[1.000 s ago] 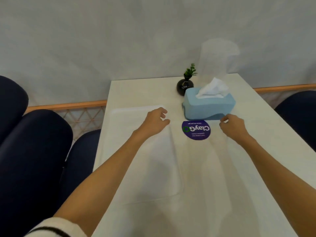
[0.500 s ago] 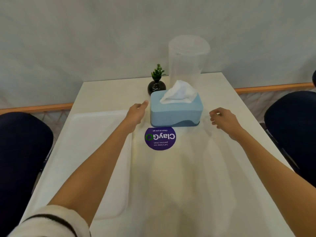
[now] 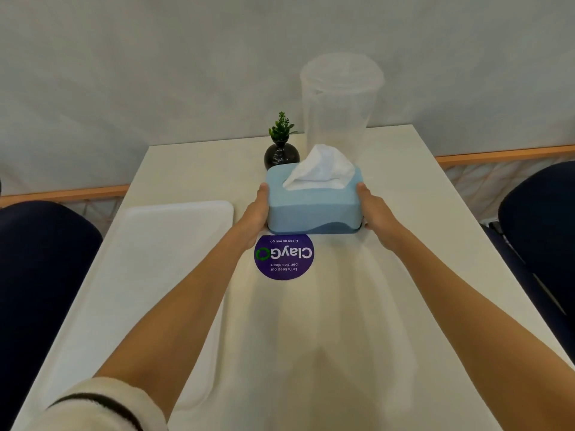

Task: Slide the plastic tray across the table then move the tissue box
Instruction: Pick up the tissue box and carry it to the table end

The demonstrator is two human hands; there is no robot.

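Observation:
A light blue tissue box (image 3: 312, 209) with a white tissue sticking out of its top stands at the middle of the white table (image 3: 357, 306). My left hand (image 3: 255, 214) presses against its left end and my right hand (image 3: 375, 214) against its right end, so both hands grip it. The white plastic tray (image 3: 149, 275) lies flat along the table's left side, under my left forearm, touched by neither hand.
A round purple sticker (image 3: 283, 256) lies just in front of the box. Behind the box stand a small plant in a black vase (image 3: 281, 150) and a tall clear plastic container (image 3: 339, 104). Dark blue seats (image 3: 40, 269) flank the table, and a wall rises behind it.
My left hand left the tray and reached to the box's left end. My right hand closed in on the right end. Both hands now clasp the box.

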